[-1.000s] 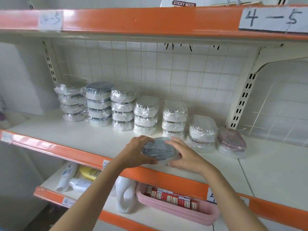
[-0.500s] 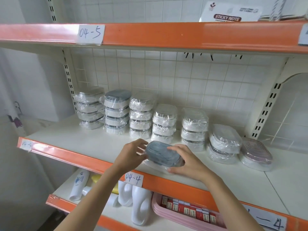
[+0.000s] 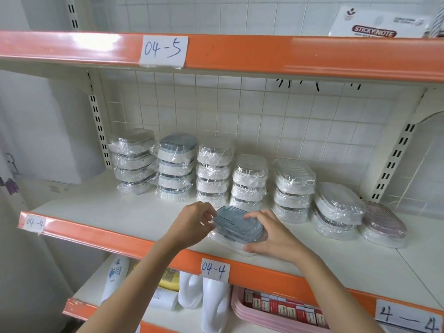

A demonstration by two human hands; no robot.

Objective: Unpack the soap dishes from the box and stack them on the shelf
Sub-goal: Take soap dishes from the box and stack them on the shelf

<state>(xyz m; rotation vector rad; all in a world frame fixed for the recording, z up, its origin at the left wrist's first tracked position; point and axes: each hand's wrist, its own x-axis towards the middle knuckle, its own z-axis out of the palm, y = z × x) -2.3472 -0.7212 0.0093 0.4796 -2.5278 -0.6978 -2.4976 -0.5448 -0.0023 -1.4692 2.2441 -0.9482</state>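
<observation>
Blue dish (image 3: 236, 224), wrapped: held at shelf (image 3: 125, 212) front, ahead of the stacks (image 3: 249, 181).
Left hand (image 3: 192, 224) pinching one end, right hand (image 3: 271, 233) curled round the other; best kept level, set squarely on a short stack.

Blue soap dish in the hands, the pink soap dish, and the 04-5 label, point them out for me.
blue soap dish (image 3: 236, 223): head view, ridged top.
pink soap dish (image 3: 384, 221): head view, wrapped lid.
04-5 label (image 3: 163, 51): head view, middle of the paper.
</observation>
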